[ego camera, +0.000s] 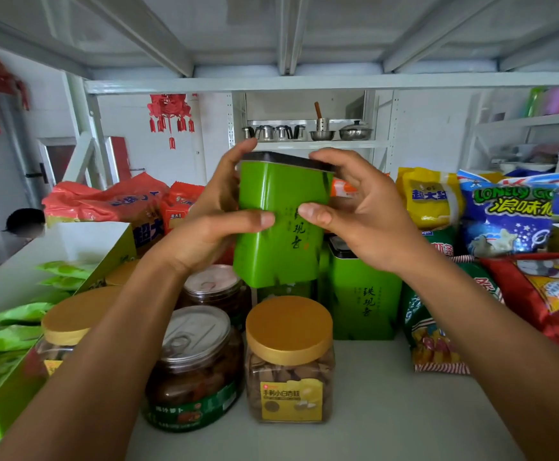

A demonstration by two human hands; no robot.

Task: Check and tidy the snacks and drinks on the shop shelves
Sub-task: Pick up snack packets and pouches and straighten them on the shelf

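A green tea tin (279,227) with a dark lid is held up above the shelf, tilted slightly. My left hand (215,224) grips its left side, thumb across the front. My right hand (354,207) grips its right side and top edge, thumb on the front. A second green tea tin (361,294) stands on the shelf below and to the right. In front stand a gold-lidded biscuit jar (289,361) and a pull-tab jar of dark preserved snacks (195,371).
A green carton (2,404) of green packets sits at the left. Another gold-lidded jar (68,327) and a second pull-tab jar (218,287) stand behind. Snack bags fill the right side (507,214) and the back left (105,201). A shelf board (304,83) runs overhead.
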